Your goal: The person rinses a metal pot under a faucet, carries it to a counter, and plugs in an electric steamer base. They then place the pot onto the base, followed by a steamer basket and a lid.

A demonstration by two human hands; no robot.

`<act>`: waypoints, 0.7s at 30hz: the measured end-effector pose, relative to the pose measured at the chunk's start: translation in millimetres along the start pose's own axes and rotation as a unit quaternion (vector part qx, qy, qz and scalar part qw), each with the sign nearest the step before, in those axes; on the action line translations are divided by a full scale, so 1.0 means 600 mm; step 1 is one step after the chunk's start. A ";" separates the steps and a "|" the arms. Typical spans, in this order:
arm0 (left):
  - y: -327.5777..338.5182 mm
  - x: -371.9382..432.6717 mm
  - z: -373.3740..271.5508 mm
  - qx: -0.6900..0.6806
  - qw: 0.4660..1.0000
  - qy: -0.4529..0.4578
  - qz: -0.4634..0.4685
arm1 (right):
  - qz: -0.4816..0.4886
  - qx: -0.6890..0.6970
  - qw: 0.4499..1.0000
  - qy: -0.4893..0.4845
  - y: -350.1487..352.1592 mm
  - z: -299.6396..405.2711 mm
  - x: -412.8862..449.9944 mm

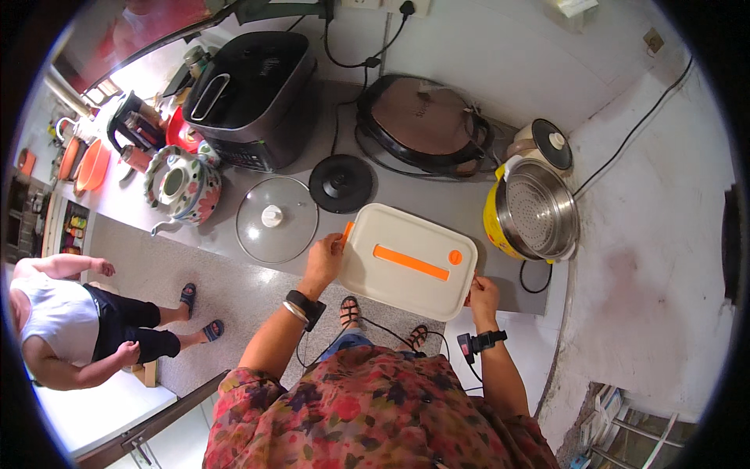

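Note:
A cream rectangular food container [410, 293] with a rounded lid is before me, at the counter's front edge. Its lid carries an orange bar [411, 262] and a round orange button [455, 257]. My left hand [324, 258] grips the container's left end, by an orange side clip [347, 233]. At the opposite end, my right hand [484, 296] holds the other side, its fingertips partly hidden by the rim. Just beyond the left hand lies a glass pot lid [287, 234] with a white knob. A round black base [341, 183] sits behind the container.
Right of the container stands a yellow pot with a steel steamer insert [533, 205]. A brown electric griddle [419, 120] and a black cooker [252, 88] line the wall. Leftward is a floral enamel kettle [190, 187]. Another person [70, 316] stands on the floor at left.

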State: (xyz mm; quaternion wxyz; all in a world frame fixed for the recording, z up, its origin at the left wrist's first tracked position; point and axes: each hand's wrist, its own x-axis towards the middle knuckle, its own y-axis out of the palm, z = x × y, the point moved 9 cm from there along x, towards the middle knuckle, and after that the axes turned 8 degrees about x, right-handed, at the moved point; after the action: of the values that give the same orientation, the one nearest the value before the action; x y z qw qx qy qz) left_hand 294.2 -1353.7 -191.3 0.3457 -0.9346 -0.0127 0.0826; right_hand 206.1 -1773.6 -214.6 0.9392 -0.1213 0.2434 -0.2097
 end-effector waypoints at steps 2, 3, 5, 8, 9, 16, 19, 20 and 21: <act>-0.002 -0.007 -0.002 0.031 0.999 0.023 -0.037 | -0.055 -0.097 0.987 -0.120 -0.022 -0.008 0.016; -0.002 -0.007 -0.014 0.034 0.998 0.027 -0.036 | -0.123 -0.192 0.945 -0.233 -0.038 0.014 0.004; -0.025 -0.008 -0.015 0.015 0.997 -0.001 -0.074 | -0.137 -0.205 0.935 -0.254 -0.031 0.059 -0.022; -0.025 0.031 0.026 -0.031 0.993 -0.026 -0.111 | -0.007 -0.062 0.997 -0.036 -0.007 -0.005 -0.011; -0.025 0.053 0.038 -0.048 0.990 -0.026 -0.132 | -0.005 -0.060 0.997 -0.041 -0.006 -0.010 -0.013; 0.000 0.156 0.055 -0.155 0.982 -0.094 -0.057 | 0.032 -0.028 0.997 -0.070 0.005 -0.020 -0.035; -0.016 0.187 0.029 -0.044 0.991 -0.090 -0.084 | 0.022 -0.029 0.998 -0.058 -0.002 -0.007 -0.047; -0.014 0.207 0.027 0.003 0.997 -0.041 -0.062 | 0.015 -0.013 0.998 -0.064 -0.004 -0.010 -0.043; -0.015 0.214 0.028 0.002 0.998 -0.041 -0.052 | 0.009 -0.017 0.998 -0.058 -0.009 -0.025 -0.035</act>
State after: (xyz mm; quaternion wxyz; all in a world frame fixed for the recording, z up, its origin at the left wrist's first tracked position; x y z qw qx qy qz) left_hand 418.6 -1325.8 -216.7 0.3503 -0.9279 -0.0757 0.1028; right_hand 180.0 -1770.8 -217.0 0.9514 -0.1465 0.1932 -0.1898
